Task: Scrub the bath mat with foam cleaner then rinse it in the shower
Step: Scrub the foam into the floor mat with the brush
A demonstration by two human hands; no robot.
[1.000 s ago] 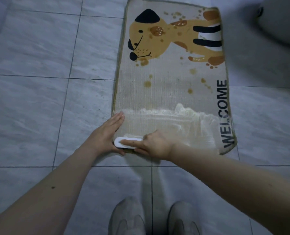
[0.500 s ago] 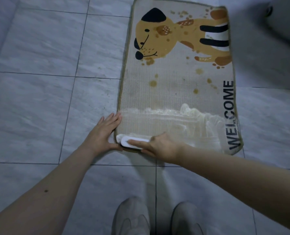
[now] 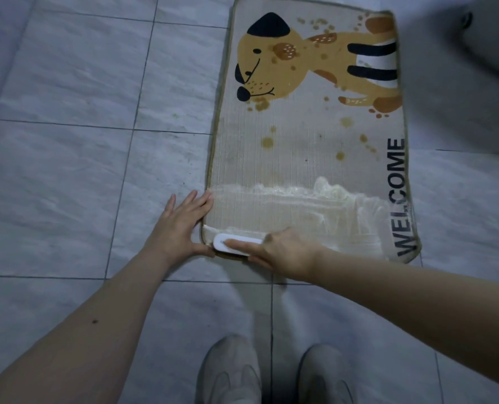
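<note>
Here, bath mat [image 3: 306,158]: a beige rectangle lying flat on the tile floor [image 3: 67,158], running from the top edge of the frame down to just below centre, slightly right of the middle; it carries a tan dog with dark ear and stripes in its upper part and the word WELCOME along its right edge.
Stains: brownish spots scattered over the bare middle of the mat, between the dog and the foam.
Foam [image 3: 315,193]: a whitish, smeared band across the lower part of the mat, thickest in a ridge along its upper limit and streaked toward the lettering on the right.
Brush [image 3: 236,243]: a white oval scrubber lying on the mat's lower left corner, at the bottom edge, its length running left to right.
Right hand [image 3: 283,252]: grips the brush from the right, forefinger laid straight along its top, thumb along its lower side; the other fingers are hidden behind the hand.
Left hand [image 3: 181,225]: palm down with fingers straight and spread, lying mostly on the tile at the mat's left edge, fingertips at the border, thumb reaching to the corner beside the brush.
Shoes [image 3: 274,374]: two pale shoes at the bottom centre of the frame, on the tiles below the mat.
Upper right of the frame: a grey blurred shape, too unclear to identify.
</note>
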